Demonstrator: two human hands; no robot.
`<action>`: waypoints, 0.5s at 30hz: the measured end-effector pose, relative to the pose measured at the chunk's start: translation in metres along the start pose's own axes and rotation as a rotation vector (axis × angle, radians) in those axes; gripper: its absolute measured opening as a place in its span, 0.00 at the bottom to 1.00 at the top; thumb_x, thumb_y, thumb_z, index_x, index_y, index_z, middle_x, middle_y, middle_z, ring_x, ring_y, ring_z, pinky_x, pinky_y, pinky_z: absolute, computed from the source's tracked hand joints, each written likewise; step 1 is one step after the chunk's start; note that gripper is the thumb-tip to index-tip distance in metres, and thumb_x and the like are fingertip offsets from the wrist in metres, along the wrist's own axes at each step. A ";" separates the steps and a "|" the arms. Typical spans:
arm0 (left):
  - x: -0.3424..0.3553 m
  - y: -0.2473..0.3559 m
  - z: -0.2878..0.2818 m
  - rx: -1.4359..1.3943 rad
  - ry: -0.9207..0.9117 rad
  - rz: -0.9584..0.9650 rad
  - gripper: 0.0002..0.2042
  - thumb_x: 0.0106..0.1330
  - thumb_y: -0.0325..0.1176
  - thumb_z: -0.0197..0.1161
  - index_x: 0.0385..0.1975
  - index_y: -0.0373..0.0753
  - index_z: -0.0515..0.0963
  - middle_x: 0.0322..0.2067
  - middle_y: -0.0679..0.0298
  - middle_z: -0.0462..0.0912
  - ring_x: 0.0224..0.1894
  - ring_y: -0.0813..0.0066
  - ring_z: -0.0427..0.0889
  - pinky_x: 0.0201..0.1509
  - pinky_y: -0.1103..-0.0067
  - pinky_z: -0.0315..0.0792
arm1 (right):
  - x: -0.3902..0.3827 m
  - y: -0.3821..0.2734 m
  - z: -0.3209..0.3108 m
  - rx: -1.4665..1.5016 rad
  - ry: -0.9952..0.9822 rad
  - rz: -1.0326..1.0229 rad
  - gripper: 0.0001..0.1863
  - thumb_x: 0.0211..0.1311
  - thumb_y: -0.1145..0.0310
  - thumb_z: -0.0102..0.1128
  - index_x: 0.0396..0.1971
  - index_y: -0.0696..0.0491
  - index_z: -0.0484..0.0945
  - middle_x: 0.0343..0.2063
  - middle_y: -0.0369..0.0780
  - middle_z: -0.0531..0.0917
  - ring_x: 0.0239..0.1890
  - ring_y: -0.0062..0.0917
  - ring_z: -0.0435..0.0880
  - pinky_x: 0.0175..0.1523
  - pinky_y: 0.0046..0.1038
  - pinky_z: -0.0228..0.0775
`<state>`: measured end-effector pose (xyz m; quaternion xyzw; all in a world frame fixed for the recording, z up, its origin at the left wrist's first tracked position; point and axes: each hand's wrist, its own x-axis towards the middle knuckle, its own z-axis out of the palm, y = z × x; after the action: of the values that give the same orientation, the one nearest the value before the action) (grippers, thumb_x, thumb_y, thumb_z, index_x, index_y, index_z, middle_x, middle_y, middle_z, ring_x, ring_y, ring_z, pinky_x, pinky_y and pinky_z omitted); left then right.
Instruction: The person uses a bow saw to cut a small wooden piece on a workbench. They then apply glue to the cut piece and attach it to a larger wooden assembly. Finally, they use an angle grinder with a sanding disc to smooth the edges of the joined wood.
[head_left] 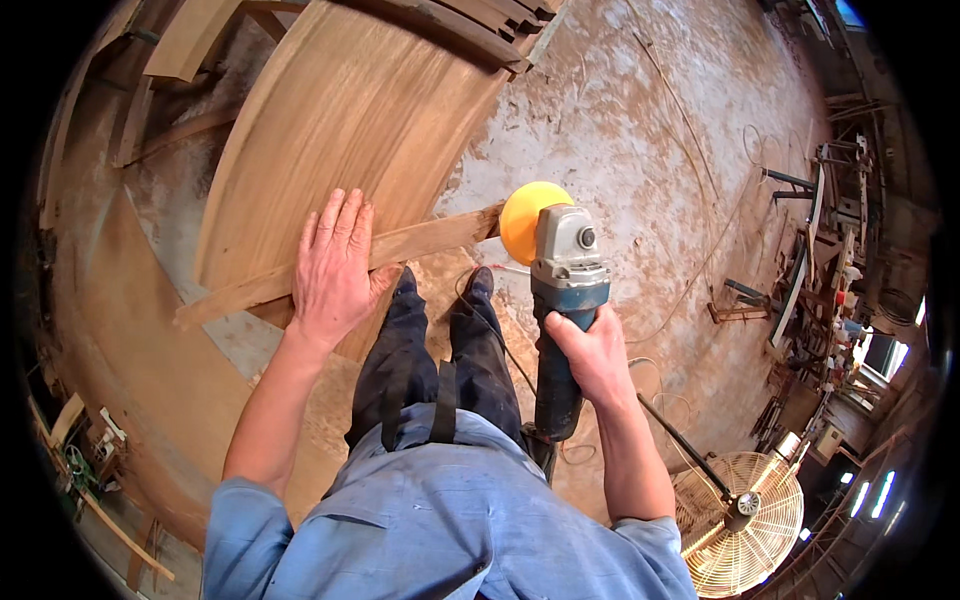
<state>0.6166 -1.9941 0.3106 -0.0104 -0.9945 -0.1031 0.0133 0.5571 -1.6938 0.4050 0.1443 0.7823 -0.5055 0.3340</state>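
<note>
Grinder (570, 290) in right grip (597, 358), yellow disc (520, 225) beyond

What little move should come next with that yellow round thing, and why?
I'd probably ease the yellow disc of the angle grinder along the end of the wooden slat: the disc is at that end, the right grip is closed around the grinder, and the left grip lies across the slat, perhaps steadying it.

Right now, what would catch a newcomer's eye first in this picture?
The bright yellow disc on the grinder stands out first, at upper centre by the end of a wooden rail, with the right hand around the grinder's body. Next comes the left hand, lying across that rail, left of centre. Then the large round fan at lower right.
</note>
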 end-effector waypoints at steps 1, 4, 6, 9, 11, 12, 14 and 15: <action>0.000 0.000 0.000 -0.005 -0.003 -0.001 0.43 0.67 0.68 0.38 0.61 0.28 0.67 0.66 0.50 0.63 0.71 0.52 0.57 0.70 0.56 0.53 | -0.001 0.000 0.002 -0.023 0.006 0.001 0.23 0.50 0.63 0.68 0.45 0.59 0.76 0.38 0.39 0.82 0.41 0.22 0.79 0.50 0.27 0.71; 0.000 0.001 -0.002 -0.013 -0.005 -0.008 0.43 0.67 0.68 0.37 0.61 0.28 0.67 0.66 0.50 0.63 0.71 0.52 0.57 0.70 0.55 0.53 | -0.002 0.000 0.008 -0.059 0.011 -0.006 0.24 0.50 0.64 0.68 0.46 0.59 0.75 0.39 0.39 0.82 0.43 0.23 0.78 0.51 0.28 0.70; 0.001 0.001 -0.003 -0.016 0.001 -0.004 0.42 0.68 0.67 0.38 0.61 0.28 0.67 0.66 0.51 0.64 0.70 0.52 0.58 0.70 0.55 0.53 | -0.003 0.000 0.009 -0.033 0.013 -0.016 0.25 0.50 0.64 0.68 0.47 0.59 0.75 0.40 0.40 0.82 0.44 0.24 0.78 0.52 0.28 0.70; 0.003 0.002 -0.007 -0.028 -0.002 0.001 0.42 0.68 0.66 0.38 0.61 0.28 0.68 0.66 0.50 0.64 0.70 0.51 0.58 0.70 0.55 0.53 | -0.004 -0.005 0.008 -0.069 -0.024 0.018 0.25 0.50 0.63 0.68 0.47 0.59 0.75 0.41 0.41 0.82 0.46 0.25 0.79 0.54 0.29 0.69; 0.003 0.002 -0.007 -0.032 -0.003 -0.001 0.41 0.68 0.66 0.38 0.61 0.28 0.67 0.66 0.50 0.64 0.70 0.51 0.58 0.70 0.55 0.53 | -0.005 -0.008 0.011 -0.127 -0.004 0.025 0.26 0.50 0.63 0.68 0.48 0.59 0.75 0.42 0.42 0.82 0.46 0.26 0.79 0.54 0.29 0.69; 0.002 0.002 -0.007 -0.033 -0.003 -0.001 0.41 0.68 0.66 0.38 0.61 0.28 0.67 0.66 0.50 0.64 0.70 0.51 0.58 0.70 0.55 0.53 | -0.005 -0.010 0.013 -0.155 0.008 0.029 0.26 0.50 0.62 0.69 0.48 0.59 0.75 0.42 0.42 0.82 0.47 0.27 0.79 0.54 0.30 0.69; 0.002 0.002 -0.006 -0.029 -0.001 0.005 0.41 0.68 0.66 0.39 0.61 0.28 0.67 0.66 0.51 0.64 0.70 0.51 0.58 0.70 0.55 0.53 | -0.006 -0.012 0.014 -0.121 0.003 0.043 0.27 0.50 0.62 0.69 0.48 0.59 0.75 0.43 0.43 0.82 0.47 0.27 0.80 0.54 0.30 0.70; 0.002 0.001 -0.006 -0.026 0.000 0.006 0.41 0.68 0.66 0.39 0.61 0.28 0.67 0.66 0.51 0.64 0.70 0.51 0.58 0.70 0.55 0.53 | -0.006 -0.012 0.013 -0.126 0.009 0.058 0.27 0.51 0.61 0.69 0.49 0.60 0.74 0.43 0.43 0.82 0.47 0.27 0.80 0.54 0.30 0.70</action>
<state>0.6151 -1.9943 0.3166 -0.0135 -0.9931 -0.1159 0.0133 0.5603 -1.7103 0.4137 0.1479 0.8096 -0.4447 0.3534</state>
